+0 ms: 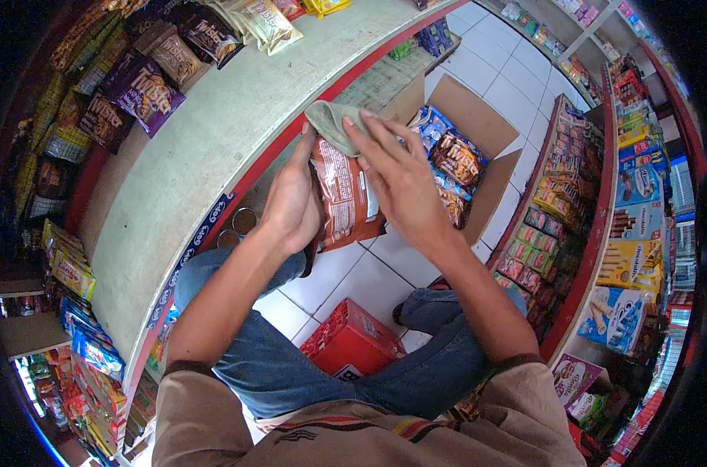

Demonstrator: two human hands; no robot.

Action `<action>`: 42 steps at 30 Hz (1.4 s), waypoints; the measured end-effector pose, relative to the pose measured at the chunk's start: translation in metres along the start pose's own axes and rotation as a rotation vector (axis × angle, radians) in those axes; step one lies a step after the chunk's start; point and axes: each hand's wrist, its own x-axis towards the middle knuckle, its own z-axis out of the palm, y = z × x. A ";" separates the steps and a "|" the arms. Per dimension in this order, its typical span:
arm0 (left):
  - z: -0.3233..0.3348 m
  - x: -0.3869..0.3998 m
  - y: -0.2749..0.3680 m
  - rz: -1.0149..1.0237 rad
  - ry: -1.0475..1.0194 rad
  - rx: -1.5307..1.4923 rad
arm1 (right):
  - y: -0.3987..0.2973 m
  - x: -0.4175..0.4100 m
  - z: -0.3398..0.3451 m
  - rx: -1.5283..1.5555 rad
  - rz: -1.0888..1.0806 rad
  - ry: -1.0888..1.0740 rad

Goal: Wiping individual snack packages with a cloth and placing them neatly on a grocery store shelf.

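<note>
My left hand grips the left side of a brown snack packet, with the thumb up along its edge. The packet's printed back faces me. A folded grey-green cloth lies over the packet's top end. My right hand has its fingers on this cloth, and its palm hides the packet's right side. Just beyond my right hand stands an open cardboard box holding several snack packets in brown and blue wrappers.
A pale shelf with a red edge curves along my left, snack packets on it. To the right are tiered shelves with small packs and biscuit boxes. A red box sits between my legs on white floor tiles.
</note>
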 end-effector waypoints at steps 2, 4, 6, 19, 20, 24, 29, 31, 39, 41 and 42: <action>-0.002 0.003 -0.002 -0.001 0.013 0.022 | -0.005 -0.005 0.006 0.028 -0.029 -0.006; -0.011 0.004 -0.001 -0.031 -0.090 -0.016 | -0.014 -0.009 0.006 0.075 -0.069 -0.024; -0.008 0.003 0.001 -0.021 -0.101 0.002 | -0.011 -0.008 0.005 0.068 -0.093 -0.031; -0.007 0.004 -0.002 -0.105 -0.042 0.030 | 0.012 -0.003 -0.018 -0.126 -0.161 -0.092; -0.013 0.008 -0.003 -0.149 -0.029 0.062 | 0.017 -0.001 -0.020 -0.122 -0.141 -0.071; -0.010 0.008 -0.005 -0.152 -0.022 0.035 | 0.017 0.002 -0.028 -0.041 -0.046 -0.030; -0.011 0.008 -0.007 -0.004 -0.256 0.089 | -0.017 -0.004 -0.017 0.176 -0.048 -0.082; -0.009 0.005 -0.008 0.002 -0.210 0.120 | -0.015 -0.005 -0.013 0.127 -0.047 -0.130; -0.012 0.008 0.003 0.070 -0.160 -0.041 | -0.018 -0.009 -0.002 0.253 -0.086 -0.139; -0.017 0.010 0.005 0.064 -0.203 -0.033 | -0.015 -0.009 -0.003 0.170 -0.127 -0.140; -0.015 0.009 0.003 0.055 -0.221 -0.024 | -0.014 -0.007 -0.004 0.116 -0.099 -0.096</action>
